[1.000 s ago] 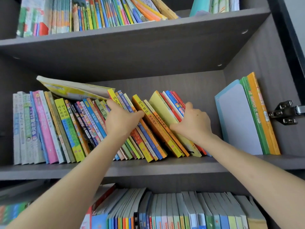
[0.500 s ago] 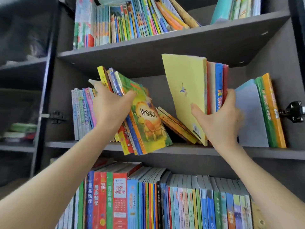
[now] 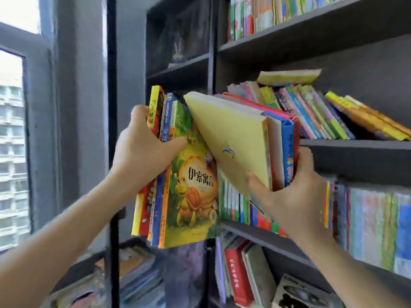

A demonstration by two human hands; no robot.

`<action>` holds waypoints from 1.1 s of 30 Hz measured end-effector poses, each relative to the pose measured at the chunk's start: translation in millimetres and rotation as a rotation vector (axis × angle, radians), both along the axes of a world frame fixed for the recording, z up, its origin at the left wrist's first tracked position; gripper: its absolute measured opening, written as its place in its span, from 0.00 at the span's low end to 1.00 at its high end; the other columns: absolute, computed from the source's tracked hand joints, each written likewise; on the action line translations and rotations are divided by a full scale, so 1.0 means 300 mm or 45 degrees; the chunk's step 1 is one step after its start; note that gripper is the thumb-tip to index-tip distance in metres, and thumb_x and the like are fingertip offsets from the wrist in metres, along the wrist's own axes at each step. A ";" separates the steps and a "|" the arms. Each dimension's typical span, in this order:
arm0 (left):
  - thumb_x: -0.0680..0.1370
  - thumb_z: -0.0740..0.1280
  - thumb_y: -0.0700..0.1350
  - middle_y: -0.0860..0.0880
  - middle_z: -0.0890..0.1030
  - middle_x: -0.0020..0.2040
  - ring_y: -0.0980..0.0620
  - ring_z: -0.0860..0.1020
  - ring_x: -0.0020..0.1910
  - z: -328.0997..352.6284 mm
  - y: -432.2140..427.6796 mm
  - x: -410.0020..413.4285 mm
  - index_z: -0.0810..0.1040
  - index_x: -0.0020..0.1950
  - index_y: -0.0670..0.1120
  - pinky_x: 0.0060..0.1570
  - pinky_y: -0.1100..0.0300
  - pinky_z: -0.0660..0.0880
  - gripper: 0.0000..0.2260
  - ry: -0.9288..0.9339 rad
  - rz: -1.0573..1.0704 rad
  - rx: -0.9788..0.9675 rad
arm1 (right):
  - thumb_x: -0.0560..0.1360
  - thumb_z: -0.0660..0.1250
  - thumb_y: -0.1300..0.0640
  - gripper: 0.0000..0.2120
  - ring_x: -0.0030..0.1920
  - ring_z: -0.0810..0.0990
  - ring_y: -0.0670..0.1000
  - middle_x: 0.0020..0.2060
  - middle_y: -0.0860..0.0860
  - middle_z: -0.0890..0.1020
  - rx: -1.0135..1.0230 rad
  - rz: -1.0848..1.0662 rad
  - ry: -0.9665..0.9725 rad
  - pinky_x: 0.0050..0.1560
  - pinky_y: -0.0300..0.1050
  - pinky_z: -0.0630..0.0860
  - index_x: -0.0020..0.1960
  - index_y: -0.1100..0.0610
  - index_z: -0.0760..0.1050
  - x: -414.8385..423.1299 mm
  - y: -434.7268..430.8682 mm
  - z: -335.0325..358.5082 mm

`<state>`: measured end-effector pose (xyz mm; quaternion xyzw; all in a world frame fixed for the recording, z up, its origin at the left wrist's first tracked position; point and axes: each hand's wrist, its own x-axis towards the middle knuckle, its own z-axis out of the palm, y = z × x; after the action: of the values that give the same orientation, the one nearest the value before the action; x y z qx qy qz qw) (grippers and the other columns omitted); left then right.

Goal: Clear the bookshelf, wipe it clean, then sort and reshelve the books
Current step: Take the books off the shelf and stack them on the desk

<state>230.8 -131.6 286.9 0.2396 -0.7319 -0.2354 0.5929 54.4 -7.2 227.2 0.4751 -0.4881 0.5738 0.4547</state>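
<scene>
One wide-angle camera on my head faces the bookshelf [image 3: 355, 156] close up, window [image 3: 13, 152] at the left edge; my left hand [image 3: 142, 150] and right hand [image 3: 298, 192] enter from below.

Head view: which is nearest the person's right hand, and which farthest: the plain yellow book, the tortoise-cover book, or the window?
1. Plain yellow book: gripped in the right hand.
2. Tortoise-cover book: just to the left, held by the left hand.
3. Window: far left edge.
</scene>
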 end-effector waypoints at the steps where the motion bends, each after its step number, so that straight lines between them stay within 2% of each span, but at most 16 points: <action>1: 0.71 0.72 0.50 0.57 0.77 0.41 0.60 0.77 0.35 -0.035 -0.019 0.092 0.64 0.57 0.55 0.30 0.66 0.68 0.22 -0.038 0.051 0.017 | 0.62 0.68 0.39 0.23 0.34 0.70 0.26 0.30 0.31 0.65 0.035 0.040 -0.006 0.35 0.16 0.62 0.48 0.50 0.66 0.084 -0.040 -0.036; 4: 0.69 0.73 0.51 0.56 0.77 0.40 0.59 0.76 0.35 -0.128 -0.083 0.328 0.65 0.59 0.54 0.30 0.64 0.67 0.23 -0.128 0.168 0.106 | 0.62 0.68 0.38 0.23 0.34 0.69 0.23 0.28 0.33 0.64 0.164 0.145 -0.058 0.37 0.15 0.60 0.48 0.50 0.66 0.313 -0.130 -0.143; 6: 0.68 0.72 0.51 0.55 0.78 0.39 0.57 0.76 0.36 -0.191 -0.122 0.499 0.65 0.57 0.55 0.32 0.62 0.68 0.23 -0.187 0.251 0.177 | 0.62 0.67 0.37 0.22 0.36 0.68 0.21 0.26 0.35 0.69 0.258 0.260 -0.108 0.36 0.15 0.60 0.48 0.46 0.64 0.462 -0.189 -0.219; 7: 0.68 0.73 0.50 0.54 0.78 0.38 0.57 0.76 0.36 -0.219 -0.141 0.567 0.65 0.56 0.56 0.33 0.62 0.67 0.22 -0.212 0.291 0.206 | 0.62 0.68 0.36 0.22 0.36 0.69 0.22 0.31 0.33 0.74 0.297 0.325 -0.145 0.35 0.16 0.62 0.48 0.44 0.62 0.521 -0.211 -0.248; 9: 0.67 0.74 0.49 0.54 0.79 0.39 0.53 0.78 0.37 -0.273 -0.180 0.711 0.65 0.55 0.56 0.36 0.60 0.71 0.23 -0.237 0.347 0.277 | 0.61 0.68 0.35 0.24 0.35 0.71 0.25 0.40 0.26 0.74 0.387 0.436 -0.222 0.34 0.21 0.64 0.48 0.41 0.59 0.651 -0.274 -0.300; 11: 0.64 0.75 0.51 0.52 0.82 0.40 0.48 0.81 0.38 -0.331 -0.223 0.836 0.66 0.55 0.57 0.42 0.53 0.77 0.25 -0.277 0.384 0.366 | 0.60 0.68 0.35 0.23 0.35 0.73 0.27 0.40 0.25 0.74 0.485 0.537 -0.300 0.34 0.21 0.65 0.46 0.39 0.59 0.765 -0.339 -0.353; 13: 0.63 0.74 0.52 0.51 0.83 0.40 0.46 0.82 0.37 -0.388 -0.273 0.935 0.67 0.53 0.58 0.42 0.49 0.79 0.24 -0.294 0.423 0.436 | 0.60 0.69 0.35 0.22 0.36 0.75 0.31 0.38 0.29 0.76 0.576 0.614 -0.386 0.35 0.22 0.67 0.44 0.39 0.61 0.853 -0.411 -0.409; 15: 0.67 0.74 0.50 0.51 0.83 0.40 0.49 0.81 0.36 -0.455 -0.333 1.016 0.67 0.55 0.57 0.37 0.55 0.77 0.22 -0.316 0.493 0.470 | 0.61 0.73 0.38 0.23 0.38 0.76 0.35 0.32 0.37 0.76 0.666 0.674 -0.439 0.36 0.24 0.68 0.45 0.42 0.63 0.931 -0.497 -0.472; 18: 0.71 0.73 0.46 0.52 0.81 0.40 0.52 0.79 0.36 -0.568 -0.432 1.089 0.66 0.58 0.55 0.32 0.61 0.70 0.21 -0.359 0.589 0.513 | 0.63 0.78 0.45 0.24 0.37 0.78 0.37 0.34 0.40 0.76 0.811 0.740 -0.505 0.35 0.27 0.73 0.48 0.48 0.66 1.013 -0.637 -0.570; 22: 0.71 0.73 0.44 0.52 0.79 0.39 0.53 0.78 0.35 -0.719 -0.589 1.132 0.66 0.57 0.49 0.30 0.62 0.69 0.20 -0.392 0.680 0.580 | 0.64 0.76 0.44 0.22 0.36 0.80 0.42 0.37 0.43 0.79 0.981 0.784 -0.662 0.36 0.39 0.78 0.48 0.48 0.66 1.046 -0.843 -0.707; 27: 0.71 0.73 0.44 0.51 0.78 0.38 0.53 0.77 0.36 -0.904 -0.809 1.111 0.67 0.54 0.45 0.29 0.61 0.68 0.18 -0.403 0.803 0.702 | 0.66 0.75 0.48 0.21 0.40 0.80 0.43 0.43 0.42 0.80 1.152 0.746 -0.848 0.35 0.28 0.72 0.54 0.50 0.69 1.027 -1.106 -0.882; 30: 0.71 0.73 0.45 0.51 0.77 0.38 0.51 0.77 0.36 -0.997 -0.919 1.077 0.66 0.53 0.44 0.31 0.58 0.71 0.19 -0.422 0.850 0.775 | 0.66 0.76 0.49 0.25 0.44 0.80 0.47 0.48 0.47 0.82 1.193 0.664 -0.999 0.42 0.35 0.74 0.59 0.54 0.72 1.001 -1.235 -0.961; 33: 0.71 0.72 0.46 0.50 0.78 0.41 0.48 0.78 0.38 -1.100 -1.042 1.046 0.66 0.55 0.44 0.37 0.55 0.74 0.19 -0.426 0.835 0.872 | 0.66 0.76 0.50 0.24 0.42 0.78 0.48 0.49 0.49 0.82 1.261 0.562 -1.097 0.43 0.38 0.71 0.58 0.56 0.73 0.960 -1.352 -1.027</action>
<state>544.7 -444.1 -43.1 0.6721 -0.5839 -0.2219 0.3975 342.4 -412.7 -81.0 0.4447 -0.7216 0.5001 -0.1776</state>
